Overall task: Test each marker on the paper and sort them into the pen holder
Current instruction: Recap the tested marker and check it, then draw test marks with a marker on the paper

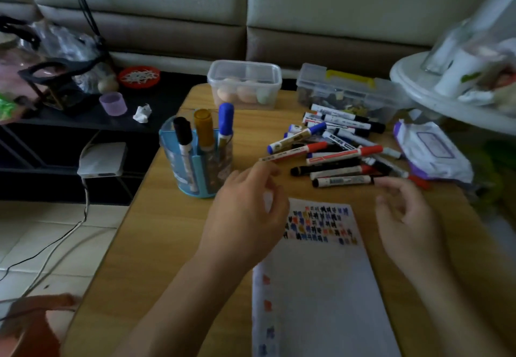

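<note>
While our left hand (245, 217) hangs over the top left corner of the test paper (321, 287), fingers loosely bent and empty, our right hand (405, 217) hovers just right of the sheet, equally slack. Beyond the fingertips a heap of markers (335, 150) lies on the wooden table (167, 231); left stands the blue pen holder (192, 166), with a black-capped marker (183, 133), a gold marker (203, 130) and a blue-capped marker (225, 120) upright inside.
</note>
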